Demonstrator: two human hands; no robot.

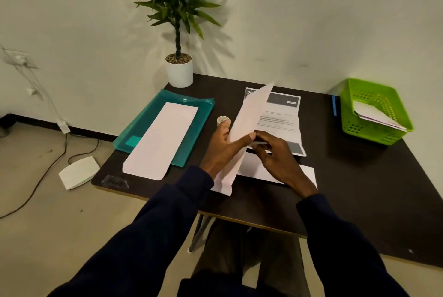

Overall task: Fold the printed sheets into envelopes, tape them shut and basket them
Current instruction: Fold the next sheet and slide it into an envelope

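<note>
My left hand (pixel 221 150) grips a long white envelope (pixel 249 119) and holds it tilted up off the dark table (pixel 359 176). My right hand (pixel 275 155) touches the envelope's right edge at its middle, fingers pinched there beside the left thumb. Behind the envelope a printed sheet (pixel 280 117) with grey bands lies flat. Another white paper (pixel 309 173) lies under my right wrist. A small tape roll (pixel 223 119) stands just beyond my left fingers. At the far right, a green basket (pixel 376 95) holds a few finished envelopes (pixel 376 114).
A second long white envelope (pixel 160 140) lies on a teal plastic folder (pixel 203 114) at the left. A potted plant (pixel 179 71) stands at the table's back edge. A blue object (pixel 334 105) lies beside the basket. Cables and a white device (pixel 79 172) are on the floor at left.
</note>
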